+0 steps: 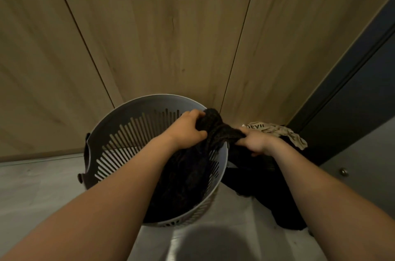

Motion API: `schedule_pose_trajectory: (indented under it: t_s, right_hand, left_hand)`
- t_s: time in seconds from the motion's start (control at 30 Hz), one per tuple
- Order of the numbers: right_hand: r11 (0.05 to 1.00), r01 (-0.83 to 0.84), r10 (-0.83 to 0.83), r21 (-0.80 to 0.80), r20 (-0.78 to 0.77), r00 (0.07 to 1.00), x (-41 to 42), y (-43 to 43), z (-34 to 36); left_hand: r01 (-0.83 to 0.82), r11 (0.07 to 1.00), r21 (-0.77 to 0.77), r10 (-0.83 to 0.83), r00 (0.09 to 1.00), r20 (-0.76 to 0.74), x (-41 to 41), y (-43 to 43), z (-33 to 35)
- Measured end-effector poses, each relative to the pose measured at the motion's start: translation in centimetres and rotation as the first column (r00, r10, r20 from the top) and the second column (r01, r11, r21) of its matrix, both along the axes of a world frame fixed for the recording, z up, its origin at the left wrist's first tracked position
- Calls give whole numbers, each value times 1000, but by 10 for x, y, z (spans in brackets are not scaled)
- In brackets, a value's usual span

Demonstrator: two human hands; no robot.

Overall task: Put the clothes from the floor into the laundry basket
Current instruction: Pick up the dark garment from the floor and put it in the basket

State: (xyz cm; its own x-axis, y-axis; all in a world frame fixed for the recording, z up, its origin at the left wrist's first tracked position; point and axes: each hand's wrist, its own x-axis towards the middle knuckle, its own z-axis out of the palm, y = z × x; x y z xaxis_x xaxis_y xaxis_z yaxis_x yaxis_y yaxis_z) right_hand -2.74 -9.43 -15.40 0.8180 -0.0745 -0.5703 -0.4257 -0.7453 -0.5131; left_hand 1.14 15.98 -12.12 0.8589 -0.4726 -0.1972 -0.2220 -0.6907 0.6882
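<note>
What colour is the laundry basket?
Light grey laundry basket with slotted walls, seen in the head view.

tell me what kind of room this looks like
Likely a bedroom or laundry corner at home, though I can't be sure. Tall wood-grain panels like wardrobe doors stand behind a slotted plastic laundry basket, and clothes lie piled on the pale floor beside it.

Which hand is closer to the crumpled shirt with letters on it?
The right hand. It grips the dark garment just beside the beige shirt; the left hand is farther off, over the basket.
</note>
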Motion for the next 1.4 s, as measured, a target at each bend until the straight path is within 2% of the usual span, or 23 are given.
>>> schedule_pose_trajectory:
  t_s: [0.13, 0.27, 0.4, 0.53, 0.63, 0.7, 0.77, 0.83, 0.93, 0.97, 1.0, 1.03, 1.1, 1.13, 1.17, 1.23, 1.3, 1.33, 1.4]
  right_hand:
    - [999, -52, 51, -5, 308, 950, 13, -7, 42]
    - [989, -147, 122, 11, 501, 857, 18, 20, 84]
    - [971, -223, 126, 89, 602, 789, 16, 56, 112]
    - [928, -273, 37, 252, 669, 743, 17, 76, 108]
    - [911, -255, -23, 324, 657, 754, 20, 78, 97]
    - [949, -250, 79, 191, 627, 775, 24, 76, 88]
    - [961, -276, 234, 3, 519, 822, 25, 78, 78]
    - [944, -284, 328, -164, 490, 807, 27, 83, 70]
    - [933, -252, 359, -256, 678, 641, 29, 104, 72]
    - [943, -227, 331, -242, 744, 581, 31, 110, 75]
    - [966, -197, 248, -165, 802, 543, 31, 118, 80]
    - [984, -176, 123, -31, 830, 543, 31, 125, 84]
    - [951, -168, -101, 259, 776, 622, 33, 139, 86]
    - [927, -169, -142, 334, 732, 667, 34, 144, 81]
    - [924, -184, -116, 336, 703, 702, 36, 146, 75]
    - [959, -235, 82, 159, 638, 766, 40, 139, 58]
    - [936, -331, 348, -120, 462, 816, 41, 125, 47]
    - [907, -378, 421, -185, 368, 829, 41, 117, 43]
    - [915, -379, 404, -138, 319, 857, 38, 107, 41]
  left_hand:
    - [-23, 998, -55, 30, 993, 114, 0, -4, 6]
    - [-17, 991, -134, 38, 987, 154, -1, -4, 15]
    - [22, 973, -231, 2, 995, 102, -10, -1, 22]
    - [42, 969, -243, 30, 958, 284, -16, 10, 32]
    - [7, 971, -241, 97, 903, 418, -11, 28, 39]
    - [-102, 965, -242, 208, 858, 469, -5, 43, 43]
    - [-195, 940, -280, 309, 834, 457, 0, 60, 47]
    - [-239, 919, -314, 364, 819, 444, 0, 71, 50]
    - [-303, 883, -358, 443, 790, 423, -3, 84, 53]
    - [-339, 856, -390, 489, 777, 397, -2, 85, 54]
    - [-377, 834, -403, 526, 764, 374, -2, 88, 55]
    - [-408, 825, -391, 545, 756, 363, 0, 90, 55]
    - [-431, 833, -346, 542, 761, 357, 3, 94, 54]
    - [-432, 843, -321, 527, 782, 332, 4, 96, 53]
    - [-430, 856, -288, 506, 812, 290, 4, 97, 53]
    - [-397, 899, -186, 428, 887, 174, 5, 98, 45]
    - [-297, 954, 34, 293, 952, 91, 7, 98, 32]
    - [-226, 958, 175, 221, 974, 47, 5, 97, 25]
    - [-68, 911, 406, 129, 984, -125, -2, 92, 11]
